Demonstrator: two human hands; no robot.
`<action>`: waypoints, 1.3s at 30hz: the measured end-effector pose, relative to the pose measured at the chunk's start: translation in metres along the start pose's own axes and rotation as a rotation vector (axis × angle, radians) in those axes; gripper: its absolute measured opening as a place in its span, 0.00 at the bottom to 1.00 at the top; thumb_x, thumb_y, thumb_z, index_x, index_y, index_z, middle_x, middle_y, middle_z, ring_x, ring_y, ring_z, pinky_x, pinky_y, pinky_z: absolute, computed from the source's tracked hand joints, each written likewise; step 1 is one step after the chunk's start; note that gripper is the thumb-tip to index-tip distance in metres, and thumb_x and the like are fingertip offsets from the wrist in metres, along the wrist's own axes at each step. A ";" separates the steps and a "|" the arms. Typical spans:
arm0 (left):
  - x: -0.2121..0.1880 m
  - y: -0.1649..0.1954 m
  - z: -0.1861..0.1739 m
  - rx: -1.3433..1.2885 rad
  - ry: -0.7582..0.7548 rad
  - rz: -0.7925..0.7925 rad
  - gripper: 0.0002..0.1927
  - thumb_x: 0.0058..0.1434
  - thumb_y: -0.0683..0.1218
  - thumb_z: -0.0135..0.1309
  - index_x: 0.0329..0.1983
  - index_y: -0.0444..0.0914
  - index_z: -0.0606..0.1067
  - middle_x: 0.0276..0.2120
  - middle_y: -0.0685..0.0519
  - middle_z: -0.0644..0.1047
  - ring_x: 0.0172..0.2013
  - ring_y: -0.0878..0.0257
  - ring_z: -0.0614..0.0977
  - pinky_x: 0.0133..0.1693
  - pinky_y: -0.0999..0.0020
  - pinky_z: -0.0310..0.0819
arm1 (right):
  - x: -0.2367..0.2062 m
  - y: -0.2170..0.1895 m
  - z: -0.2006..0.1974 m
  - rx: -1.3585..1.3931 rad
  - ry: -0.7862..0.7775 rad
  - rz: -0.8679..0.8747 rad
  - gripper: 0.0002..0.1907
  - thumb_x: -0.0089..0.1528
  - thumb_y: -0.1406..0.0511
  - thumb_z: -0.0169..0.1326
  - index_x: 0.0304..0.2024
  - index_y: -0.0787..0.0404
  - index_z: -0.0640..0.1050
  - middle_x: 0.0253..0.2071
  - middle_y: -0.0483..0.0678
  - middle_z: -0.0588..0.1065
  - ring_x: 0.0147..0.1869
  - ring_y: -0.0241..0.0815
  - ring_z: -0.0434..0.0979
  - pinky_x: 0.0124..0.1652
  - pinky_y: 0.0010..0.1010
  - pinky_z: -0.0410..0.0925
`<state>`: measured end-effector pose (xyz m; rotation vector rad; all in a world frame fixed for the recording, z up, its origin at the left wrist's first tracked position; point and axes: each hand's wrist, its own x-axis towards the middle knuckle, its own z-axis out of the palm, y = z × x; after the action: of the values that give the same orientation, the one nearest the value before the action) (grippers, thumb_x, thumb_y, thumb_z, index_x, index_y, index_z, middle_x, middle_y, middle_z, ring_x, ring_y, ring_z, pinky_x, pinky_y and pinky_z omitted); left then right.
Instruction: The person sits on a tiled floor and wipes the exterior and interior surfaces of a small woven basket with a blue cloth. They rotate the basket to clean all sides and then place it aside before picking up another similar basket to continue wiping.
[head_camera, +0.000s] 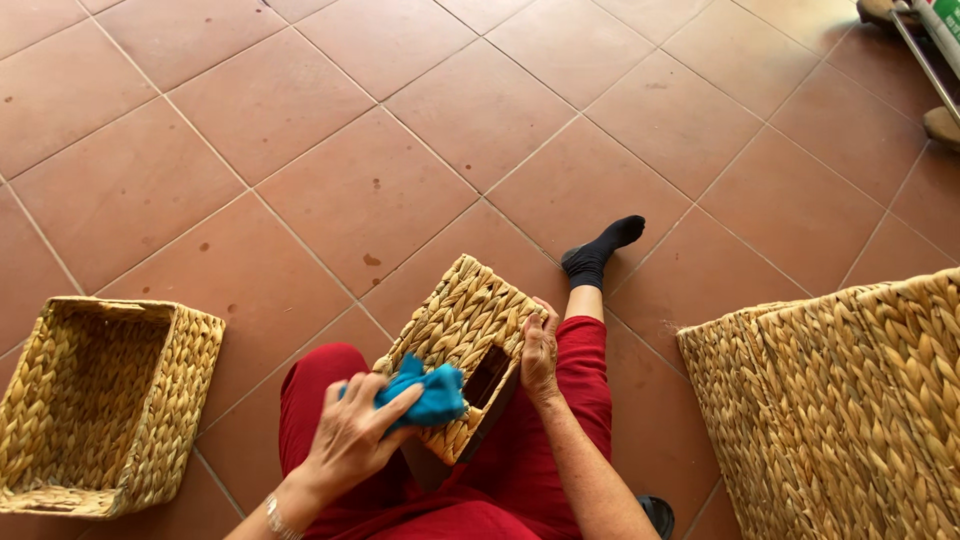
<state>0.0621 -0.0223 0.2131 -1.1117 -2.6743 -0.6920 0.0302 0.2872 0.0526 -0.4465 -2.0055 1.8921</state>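
I sit on a tiled floor in red trousers and black socks. A small woven straw basket (462, 325) rests tilted on my lap, its underside turned up. My right hand (539, 352) grips its right edge. My left hand (352, 432) is closed on a crumpled blue cloth (428, 393), which is pressed against the basket's lower left side.
An empty woven basket (190, 385) stands on the floor at the left. A large woven basket (850, 400) fills the lower right. Terracotta tiles (370, 190) stretch ahead. A metal frame (925, 60) and footwear lie at the top right corner.
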 end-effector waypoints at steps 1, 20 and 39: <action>0.012 -0.001 0.008 -0.011 0.044 0.054 0.34 0.48 0.55 0.68 0.60 0.51 0.73 0.43 0.49 0.72 0.44 0.51 0.74 0.44 0.50 0.62 | 0.000 0.000 0.000 0.021 -0.007 -0.014 0.26 0.74 0.51 0.37 0.66 0.62 0.63 0.34 0.39 0.63 0.36 0.29 0.61 0.39 0.21 0.62; 0.006 -0.004 -0.006 0.042 0.078 -0.059 0.32 0.49 0.53 0.64 0.59 0.48 0.73 0.45 0.48 0.75 0.44 0.51 0.75 0.40 0.52 0.63 | 0.002 -0.007 -0.006 0.011 -0.029 0.021 0.24 0.73 0.53 0.38 0.65 0.60 0.64 0.30 0.37 0.62 0.33 0.27 0.60 0.34 0.19 0.59; 0.192 -0.016 0.084 0.162 0.226 -0.167 0.25 0.58 0.57 0.61 0.58 0.51 0.72 0.43 0.48 0.73 0.49 0.49 0.74 0.44 0.45 0.64 | 0.008 -0.013 -0.007 0.043 -0.038 -0.003 0.27 0.72 0.51 0.40 0.65 0.63 0.63 0.40 0.41 0.70 0.43 0.29 0.69 0.45 0.21 0.67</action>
<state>-0.0833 0.1285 0.1953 -0.7296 -2.5931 -0.5761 0.0269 0.2964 0.0666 -0.3983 -1.9847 1.9517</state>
